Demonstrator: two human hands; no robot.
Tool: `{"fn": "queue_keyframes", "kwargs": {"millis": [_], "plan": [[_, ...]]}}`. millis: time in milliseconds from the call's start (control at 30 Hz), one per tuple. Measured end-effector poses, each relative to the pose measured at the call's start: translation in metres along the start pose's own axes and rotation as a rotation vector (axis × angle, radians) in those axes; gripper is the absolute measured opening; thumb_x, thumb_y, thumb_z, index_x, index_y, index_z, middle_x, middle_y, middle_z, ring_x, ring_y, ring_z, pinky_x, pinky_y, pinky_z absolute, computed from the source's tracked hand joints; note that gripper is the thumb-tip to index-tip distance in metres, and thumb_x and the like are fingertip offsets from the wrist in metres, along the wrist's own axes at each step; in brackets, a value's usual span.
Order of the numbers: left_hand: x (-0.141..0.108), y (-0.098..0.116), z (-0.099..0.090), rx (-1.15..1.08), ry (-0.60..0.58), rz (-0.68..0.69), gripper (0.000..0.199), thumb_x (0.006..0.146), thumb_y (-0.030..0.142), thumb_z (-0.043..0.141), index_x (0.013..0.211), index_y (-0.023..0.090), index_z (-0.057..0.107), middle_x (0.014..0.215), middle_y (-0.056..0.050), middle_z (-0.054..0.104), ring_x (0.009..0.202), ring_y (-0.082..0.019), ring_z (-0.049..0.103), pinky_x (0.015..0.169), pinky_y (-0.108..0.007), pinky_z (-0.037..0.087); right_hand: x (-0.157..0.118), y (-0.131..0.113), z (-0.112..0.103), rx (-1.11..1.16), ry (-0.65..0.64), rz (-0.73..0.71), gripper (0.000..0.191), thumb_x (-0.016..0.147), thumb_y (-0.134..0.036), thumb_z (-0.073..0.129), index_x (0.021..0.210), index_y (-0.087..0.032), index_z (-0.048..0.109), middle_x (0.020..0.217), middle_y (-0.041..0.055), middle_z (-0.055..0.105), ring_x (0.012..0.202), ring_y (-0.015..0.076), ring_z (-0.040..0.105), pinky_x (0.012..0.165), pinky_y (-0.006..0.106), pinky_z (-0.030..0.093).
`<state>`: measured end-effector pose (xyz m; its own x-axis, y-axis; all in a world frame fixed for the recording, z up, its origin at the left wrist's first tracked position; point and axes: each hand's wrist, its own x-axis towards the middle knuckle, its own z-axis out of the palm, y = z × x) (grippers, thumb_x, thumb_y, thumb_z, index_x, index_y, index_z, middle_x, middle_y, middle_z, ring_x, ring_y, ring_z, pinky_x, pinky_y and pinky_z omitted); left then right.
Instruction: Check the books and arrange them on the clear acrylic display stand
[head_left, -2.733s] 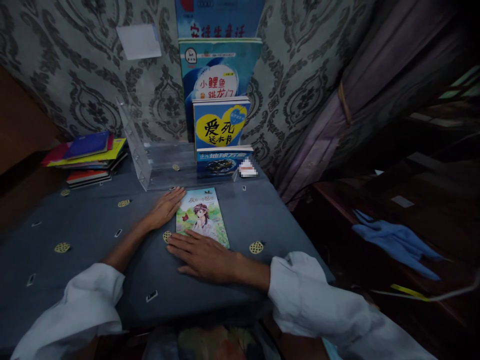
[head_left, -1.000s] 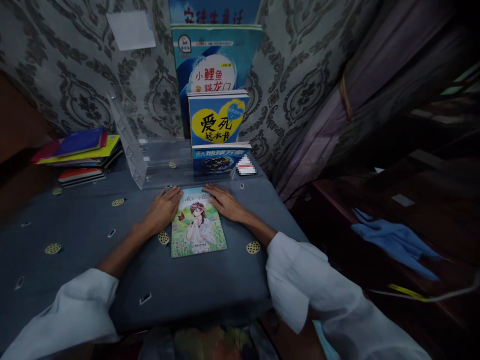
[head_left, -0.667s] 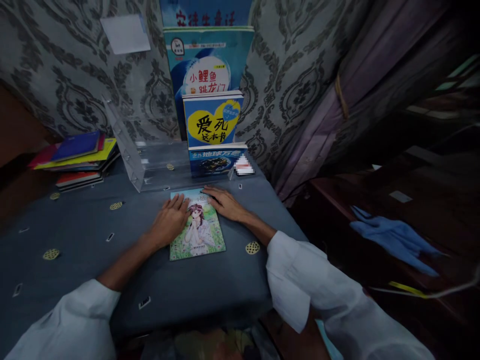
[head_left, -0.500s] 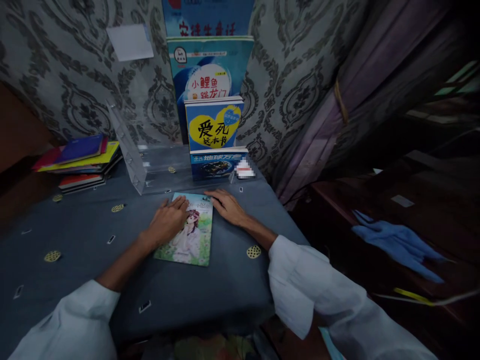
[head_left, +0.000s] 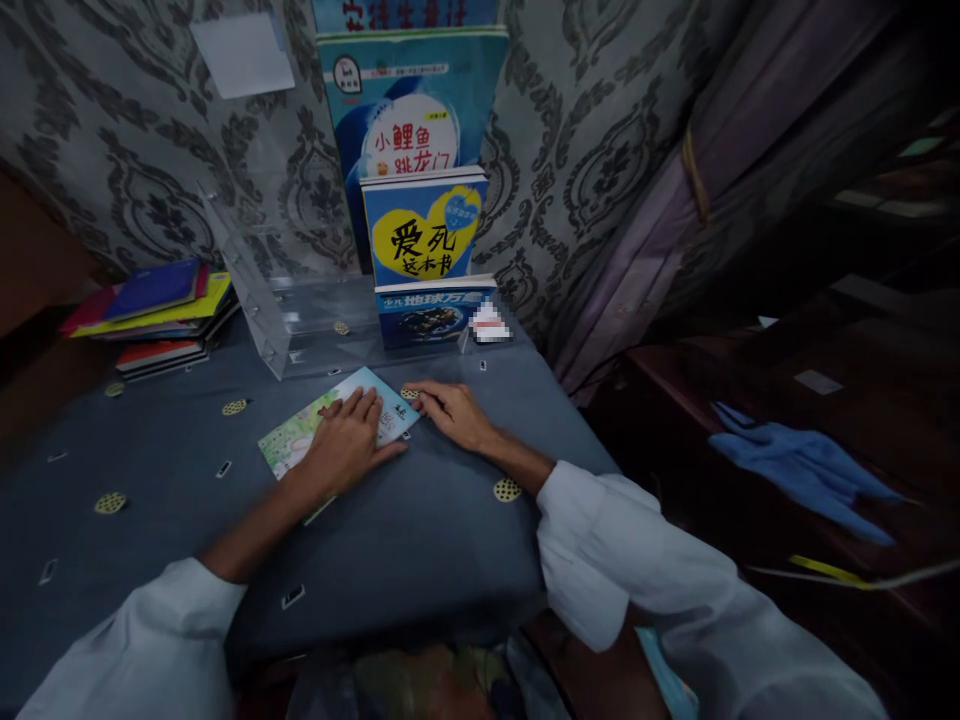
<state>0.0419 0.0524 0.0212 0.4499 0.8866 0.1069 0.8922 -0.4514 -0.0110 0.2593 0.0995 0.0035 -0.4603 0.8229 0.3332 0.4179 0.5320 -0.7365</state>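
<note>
A thin paperback book point(head_left: 289, 432) with a green and light-blue illustrated cover lies flat and slanted on the cloth-covered table point(head_left: 420, 540). Its title end points to the right. My left hand point(head_left: 346, 435) rests palm down across the cover, fingers stretched out and thumb apart, hiding much of the picture. Beside the book's right corner is my right hand point(head_left: 454, 412), index finger extended and thumb close to the corner. Whether the thumb touches the cover is hard to tell.
A clear acrylic rack point(head_left: 251, 290) stands behind, its right column holding a blue book with a yellow heart point(head_left: 424, 230) among several others. Stacked books point(head_left: 157, 310) lie at the left. A blue cloth point(head_left: 795, 470) hangs over dark furniture at the right.
The book has turned clockwise under my left hand, its title end swinging from the far side to the right. My right hand has stayed near its corner. The camera view has shifted slightly.
</note>
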Motion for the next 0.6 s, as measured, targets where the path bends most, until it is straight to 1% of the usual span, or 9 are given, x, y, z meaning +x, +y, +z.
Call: {"fn": "queue_keyframes", "kwargs": {"millis": [67,167,233,333,433,500,600], "plan": [[-0.001,0.007,0.000,0.027,0.001,0.018,0.070,0.096,0.064,0.046,0.140,0.010,0.053,0.147,-0.022,0.053,0.141,-0.039,0.045,0.113,-0.053,0.039,0.000,0.002,0.001,0.018,0.009,0.006,0.038,0.098,-0.023,0.042,0.125,-0.016,0.069,0.095,0.0072,0.078,0.087,0.0197,0.073,0.086,0.035,0.056],[-0.001,0.014,-0.003,0.058,0.014,0.036,0.052,0.099,0.051,0.049,0.132,0.011,0.059,0.140,-0.020,0.060,0.135,-0.036,0.052,0.109,-0.050,0.044,0.001,0.003,0.001,0.038,0.027,0.005,0.038,0.099,-0.023,0.042,0.124,-0.016,0.068,0.093,0.0066,0.078,0.085,0.0190,0.073,0.086,0.034,0.056],[0.000,0.019,-0.008,0.070,0.027,0.040,0.040,0.100,0.042,0.050,0.124,0.013,0.063,0.134,-0.019,0.064,0.131,-0.034,0.056,0.105,-0.047,0.048,0.001,0.004,0.002,0.044,0.039,-0.006,0.037,0.098,-0.022,0.042,0.123,-0.017,0.069,0.092,0.0060,0.078,0.081,0.0183,0.073,0.083,0.034,0.056],[0.000,0.025,-0.017,0.113,0.013,0.043,0.028,0.100,0.032,0.052,0.114,0.011,0.066,0.127,-0.019,0.067,0.126,-0.033,0.060,0.099,-0.045,0.053,0.000,0.005,0.001,0.065,0.059,-0.019,0.035,0.098,-0.021,0.044,0.121,-0.018,0.070,0.088,0.0050,0.077,0.072,0.0161,0.071,0.077,0.031,0.056],[0.001,0.030,-0.024,0.151,-0.032,0.035,0.023,0.100,0.027,0.051,0.106,0.011,0.067,0.120,-0.017,0.070,0.117,-0.030,0.065,0.090,-0.041,0.057,0.000,0.005,0.001,0.096,0.082,-0.015,0.034,0.098,-0.021,0.045,0.121,-0.018,0.069,0.086,0.0040,0.077,0.065,0.0140,0.069,0.071,0.029,0.056],[0.002,0.032,-0.027,0.161,-0.054,0.028,0.023,0.101,0.025,0.050,0.104,0.011,0.068,0.117,-0.015,0.071,0.113,-0.029,0.067,0.086,-0.038,0.058,0.000,0.004,0.000,0.111,0.096,-0.009,0.034,0.098,-0.022,0.044,0.122,-0.018,0.069,0.086,0.0034,0.076,0.063,0.0130,0.068,0.069,0.027,0.055],[0.003,0.033,-0.029,0.169,-0.059,0.025,0.024,0.102,0.024,0.048,0.104,0.011,0.068,0.115,-0.014,0.072,0.111,-0.027,0.068,0.085,-0.036,0.057,0.000,0.003,-0.001,0.121,0.121,-0.008,0.034,0.098,-0.022,0.044,0.121,-0.018,0.069,0.086,0.0031,0.076,0.061,0.0117,0.067,0.066,0.026,0.055]]}}
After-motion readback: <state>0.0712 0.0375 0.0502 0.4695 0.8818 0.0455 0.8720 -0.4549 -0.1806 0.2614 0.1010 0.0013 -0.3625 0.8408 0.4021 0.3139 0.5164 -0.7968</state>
